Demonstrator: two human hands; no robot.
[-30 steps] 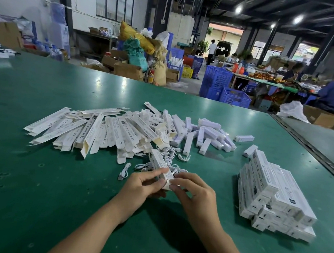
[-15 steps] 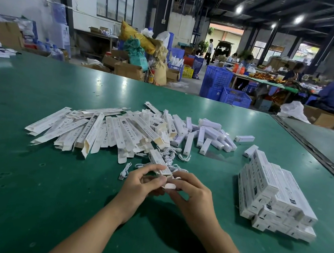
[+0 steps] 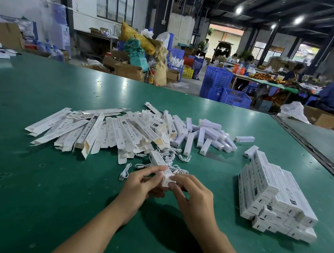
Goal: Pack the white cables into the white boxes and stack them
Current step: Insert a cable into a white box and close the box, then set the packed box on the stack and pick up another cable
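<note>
A long white box (image 3: 158, 161) lies pointing away from me, its near end between both hands. My left hand (image 3: 140, 183) grips that end from the left with thumb and fingers. My right hand (image 3: 190, 195) pinches the end flap from the right. Loose white cables (image 3: 171, 155) lie tangled just behind the box, and one more white cable (image 3: 124, 172) lies left of my left hand. Flat unfolded boxes (image 3: 89, 131) spread across the middle of the green table (image 3: 25, 192). A stack of packed boxes (image 3: 274, 191) stands to the right.
Small white inner boxes (image 3: 209, 135) are scattered behind the pile. A metal seam (image 3: 315, 154) runs diagonally along the table's right side. Beyond the far edge stand blue crates (image 3: 216, 83), cardboard cartons and seated workers.
The box's near end has lifted slightly between my hands, and my right fingers have shifted on the end flap. Everything else on the table stays put.
</note>
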